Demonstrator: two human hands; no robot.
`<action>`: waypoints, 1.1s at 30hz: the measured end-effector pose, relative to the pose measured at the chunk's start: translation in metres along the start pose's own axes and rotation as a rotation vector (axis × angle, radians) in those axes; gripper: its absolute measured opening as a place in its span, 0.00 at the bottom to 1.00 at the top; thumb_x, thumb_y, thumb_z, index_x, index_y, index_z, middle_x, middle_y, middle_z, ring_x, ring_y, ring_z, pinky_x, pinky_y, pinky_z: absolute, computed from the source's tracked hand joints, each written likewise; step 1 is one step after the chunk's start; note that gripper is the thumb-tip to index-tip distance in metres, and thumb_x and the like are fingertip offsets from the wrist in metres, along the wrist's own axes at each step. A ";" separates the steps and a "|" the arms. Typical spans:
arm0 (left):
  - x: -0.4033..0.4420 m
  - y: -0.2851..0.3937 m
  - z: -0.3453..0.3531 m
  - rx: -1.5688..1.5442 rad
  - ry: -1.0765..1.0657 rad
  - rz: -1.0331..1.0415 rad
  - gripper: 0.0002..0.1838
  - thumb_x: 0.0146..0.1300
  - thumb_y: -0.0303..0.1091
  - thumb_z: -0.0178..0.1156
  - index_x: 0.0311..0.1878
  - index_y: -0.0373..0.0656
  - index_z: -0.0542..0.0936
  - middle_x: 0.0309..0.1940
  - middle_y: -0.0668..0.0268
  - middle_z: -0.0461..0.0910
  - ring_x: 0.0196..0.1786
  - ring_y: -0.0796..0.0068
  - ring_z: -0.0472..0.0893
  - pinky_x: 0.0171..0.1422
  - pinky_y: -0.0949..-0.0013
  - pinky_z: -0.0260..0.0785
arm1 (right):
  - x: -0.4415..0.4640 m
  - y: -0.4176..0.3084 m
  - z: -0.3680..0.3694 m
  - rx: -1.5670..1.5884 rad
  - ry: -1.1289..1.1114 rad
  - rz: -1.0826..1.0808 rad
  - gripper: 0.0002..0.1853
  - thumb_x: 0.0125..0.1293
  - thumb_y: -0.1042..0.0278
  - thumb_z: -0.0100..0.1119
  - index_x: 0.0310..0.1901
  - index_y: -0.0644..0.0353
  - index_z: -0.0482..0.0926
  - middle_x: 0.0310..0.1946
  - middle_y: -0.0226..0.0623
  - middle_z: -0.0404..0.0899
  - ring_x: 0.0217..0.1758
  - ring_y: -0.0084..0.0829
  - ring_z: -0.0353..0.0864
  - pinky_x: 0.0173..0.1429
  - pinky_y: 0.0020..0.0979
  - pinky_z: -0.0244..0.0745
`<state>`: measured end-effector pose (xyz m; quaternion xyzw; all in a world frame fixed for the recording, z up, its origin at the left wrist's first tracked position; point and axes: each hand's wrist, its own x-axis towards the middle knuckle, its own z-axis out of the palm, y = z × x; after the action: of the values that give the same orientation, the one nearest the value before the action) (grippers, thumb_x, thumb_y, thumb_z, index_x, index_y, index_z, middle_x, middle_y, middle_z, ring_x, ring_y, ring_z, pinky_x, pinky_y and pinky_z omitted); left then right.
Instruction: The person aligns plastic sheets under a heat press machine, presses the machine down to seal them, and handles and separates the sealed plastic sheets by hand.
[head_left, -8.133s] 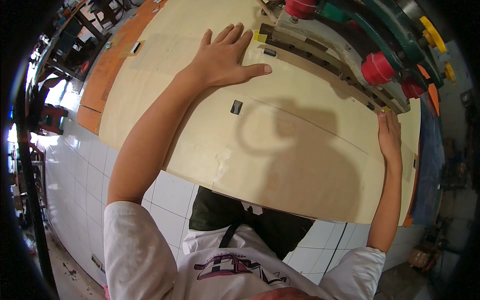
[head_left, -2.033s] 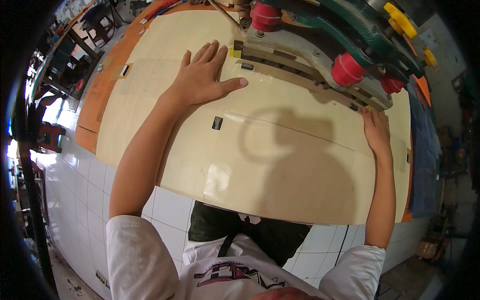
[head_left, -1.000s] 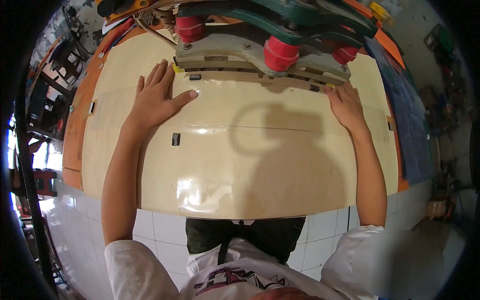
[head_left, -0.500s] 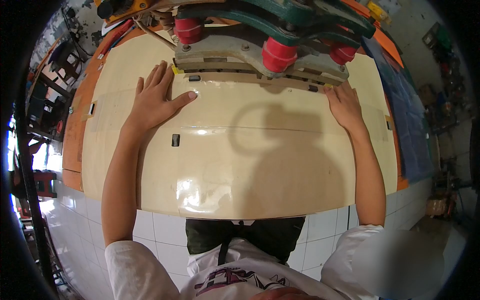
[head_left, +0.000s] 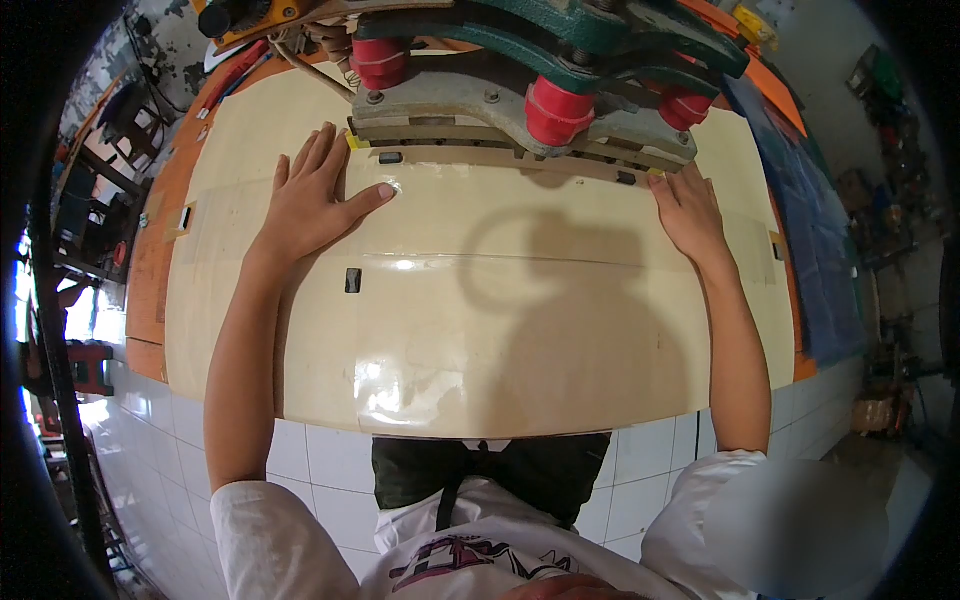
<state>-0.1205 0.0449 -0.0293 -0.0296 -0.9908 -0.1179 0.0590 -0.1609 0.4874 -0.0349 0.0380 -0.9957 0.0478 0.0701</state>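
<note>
My left hand [head_left: 312, 205] lies flat on a cream-coloured, glossy sheet [head_left: 520, 350], fingers spread and thumb pointing right. It rests just left of the lowered head of a press machine [head_left: 440, 100], by a yellow piece at the head's left corner. At the right end of the same head, my right hand [head_left: 690, 215] is laid on the sheet with fingers stretched forward, some tips partly hidden by the machine. Small black pads [head_left: 353, 280] are stuck on the sheet, with others along the head's front edge. Neither hand grips anything.
Red cylindrical mounts [head_left: 558, 108] join the head to a green metal frame [head_left: 480, 35]. An orange-brown tabletop [head_left: 147, 300] shows at the sheet's left edge. Blue plastic sheeting [head_left: 825, 270] hangs on the right. A red stool [head_left: 92, 368] stands on the tiled floor at left.
</note>
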 end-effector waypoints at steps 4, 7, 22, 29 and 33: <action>0.000 0.000 0.000 -0.005 0.006 0.000 0.56 0.54 0.72 0.55 0.74 0.36 0.57 0.76 0.47 0.51 0.80 0.56 0.46 0.80 0.49 0.31 | 0.000 0.000 0.001 0.007 0.021 -0.003 0.31 0.74 0.47 0.36 0.71 0.58 0.62 0.76 0.43 0.50 0.80 0.41 0.46 0.79 0.50 0.41; -0.001 0.001 0.000 -0.025 0.017 -0.006 0.56 0.54 0.72 0.56 0.74 0.36 0.58 0.76 0.47 0.51 0.80 0.56 0.46 0.80 0.49 0.31 | 0.000 0.005 0.004 0.051 0.041 -0.016 0.29 0.75 0.49 0.37 0.69 0.59 0.64 0.76 0.44 0.52 0.80 0.41 0.47 0.78 0.51 0.41; -0.002 -0.002 0.002 -0.054 0.066 0.025 0.56 0.52 0.72 0.56 0.73 0.34 0.60 0.75 0.46 0.53 0.79 0.54 0.48 0.80 0.48 0.32 | 0.003 0.010 0.004 0.091 0.014 -0.011 0.28 0.75 0.51 0.38 0.65 0.65 0.69 0.73 0.50 0.57 0.79 0.45 0.50 0.78 0.50 0.42; -0.002 -0.004 0.002 -0.042 0.056 0.037 0.57 0.52 0.75 0.53 0.73 0.34 0.60 0.75 0.45 0.53 0.79 0.53 0.49 0.80 0.47 0.33 | 0.005 0.014 0.006 0.098 -0.002 -0.020 0.28 0.76 0.51 0.38 0.63 0.67 0.70 0.72 0.53 0.57 0.78 0.47 0.50 0.77 0.53 0.43; -0.001 -0.005 0.005 -0.018 0.059 0.038 0.57 0.52 0.76 0.53 0.73 0.35 0.60 0.75 0.45 0.53 0.79 0.52 0.48 0.80 0.46 0.33 | 0.003 0.009 0.003 0.107 0.024 -0.034 0.28 0.76 0.51 0.37 0.62 0.68 0.71 0.72 0.54 0.58 0.78 0.49 0.50 0.77 0.54 0.43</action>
<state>-0.1200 0.0407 -0.0351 -0.0452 -0.9868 -0.1265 0.0899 -0.1651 0.4961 -0.0381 0.0579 -0.9900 0.1005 0.0808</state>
